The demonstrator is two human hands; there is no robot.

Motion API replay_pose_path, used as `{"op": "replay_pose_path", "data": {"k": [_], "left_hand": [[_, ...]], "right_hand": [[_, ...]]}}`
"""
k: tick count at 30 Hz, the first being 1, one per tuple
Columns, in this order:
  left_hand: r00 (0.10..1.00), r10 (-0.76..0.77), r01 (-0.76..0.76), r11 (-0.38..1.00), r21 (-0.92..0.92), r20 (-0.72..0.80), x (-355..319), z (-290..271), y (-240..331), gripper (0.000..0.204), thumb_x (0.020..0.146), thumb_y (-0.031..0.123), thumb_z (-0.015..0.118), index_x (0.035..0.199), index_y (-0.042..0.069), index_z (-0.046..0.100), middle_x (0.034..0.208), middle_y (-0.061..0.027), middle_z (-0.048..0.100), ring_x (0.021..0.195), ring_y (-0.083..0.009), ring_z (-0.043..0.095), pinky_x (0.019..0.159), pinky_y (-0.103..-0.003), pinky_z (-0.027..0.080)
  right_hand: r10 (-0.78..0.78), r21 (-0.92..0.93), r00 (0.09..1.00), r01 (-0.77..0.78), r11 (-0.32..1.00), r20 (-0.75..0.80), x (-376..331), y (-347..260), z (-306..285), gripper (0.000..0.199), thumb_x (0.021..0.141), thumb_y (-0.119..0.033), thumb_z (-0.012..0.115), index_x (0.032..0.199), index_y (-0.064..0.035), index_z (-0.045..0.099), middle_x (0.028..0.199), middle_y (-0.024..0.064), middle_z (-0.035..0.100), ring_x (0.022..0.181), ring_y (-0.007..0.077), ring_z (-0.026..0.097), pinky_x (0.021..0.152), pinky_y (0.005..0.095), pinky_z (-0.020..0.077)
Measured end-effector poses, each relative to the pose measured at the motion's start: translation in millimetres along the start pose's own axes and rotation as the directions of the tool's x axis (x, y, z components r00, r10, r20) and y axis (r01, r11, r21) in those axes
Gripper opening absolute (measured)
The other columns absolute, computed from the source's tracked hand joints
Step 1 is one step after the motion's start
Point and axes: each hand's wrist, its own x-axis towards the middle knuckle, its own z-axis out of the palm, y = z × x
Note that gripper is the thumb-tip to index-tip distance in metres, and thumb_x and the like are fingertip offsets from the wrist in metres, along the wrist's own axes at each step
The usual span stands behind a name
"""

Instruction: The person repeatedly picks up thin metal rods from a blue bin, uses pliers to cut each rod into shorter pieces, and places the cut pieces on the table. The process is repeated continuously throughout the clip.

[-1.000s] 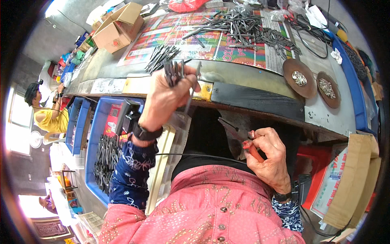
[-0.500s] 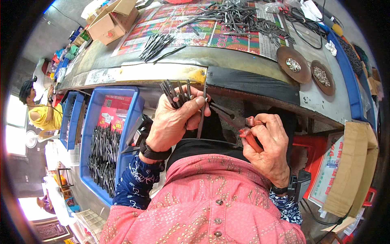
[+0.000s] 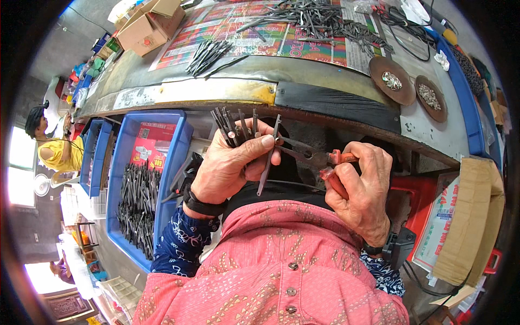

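Landmark for all positions: the near edge of the desk [image 3: 216, 92], which curves across the upper part of the view.

The left hand [image 3: 233, 162] is held just below that edge, closed in a fist around a bundle of dark metal rods [image 3: 235, 125]. The bundle fans upward out of the fist toward the desk edge. One single rod [image 3: 269, 154] stands apart from the bundle, pinched under the thumb. Its long axis runs steeply, upper end toward the desk edge, lower end toward the person's chest.

The right hand [image 3: 360, 189] is below the desk edge and to the right of the left hand. It is wrapped around the red handles of a pair of pliers [image 3: 314, 158]. The pliers lie nearly level, nose pointing left, roughly across the single rod's axis. The nose reaches the rod's upper part at the left thumb. Whether the nose actually grips the rod cannot be told.

Left of the hands and below the desk edge, a blue bin [image 3: 127, 216] holds more such rods.
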Motion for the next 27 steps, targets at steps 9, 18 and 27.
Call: {"op": "replay_pose_path", "data": {"k": [9, 18, 27], "left_hand": [[1.0, 0.018, -0.016, 0.991, 0.132, -0.01, -4.8, -0.2, -3.6, 0.011, 0.092, 0.002, 0.068, 0.1, 0.002, 0.061, 0.079, -0.0082, 0.069, 0.051, -0.0058, 0.049, 0.047, -0.021, 0.038], [0.759, 0.398, -0.602, 0.131, 0.787, 0.515, -9.2, 1.1, 5.2, 0.019, 0.074, -0.002, 0.078, 0.09, 0.001, 0.068, 0.086, -0.0129, 0.071, 0.074, -0.0266, 0.07, 0.067, -0.032, 0.055], [0.792, 0.432, -0.493, 0.036, 0.869, 0.432, -24.5, -9.9, 10.5, 0.038, 0.071, 0.004, 0.072, 0.108, 0.008, 0.065, 0.094, -0.0109, 0.067, 0.088, -0.0315, 0.066, 0.076, -0.039, 0.051]], "right_hand": [[0.084, 0.46, 0.975, -0.172, 0.871, 0.205, -8.1, 11.6, 11.8, 0.018, 0.067, -0.005, 0.068, 0.083, -0.0022, 0.06, 0.085, 0.0127, 0.055, 0.075, 0.0329, 0.053, 0.065, 0.0398, 0.0448], [-0.112, 0.667, 0.67, -0.742, -0.066, 0.734, -22.4, 37.0, 20.0, 0.019, 0.075, -0.005, 0.066, 0.088, 0.0039, 0.056, 0.082, 0.0024, 0.045, 0.075, 0.0079, 0.043, 0.069, 0.0242, 0.0383], [0.069, 0.698, 0.759, -0.627, 0.345, 0.647, -18.4, 25.8, 11.5, 0.026, 0.07, -0.01, 0.068, 0.09, 0.0025, 0.057, 0.102, 0.0113, 0.055, 0.091, 0.0207, 0.054, 0.084, 0.029, 0.0412]]}}
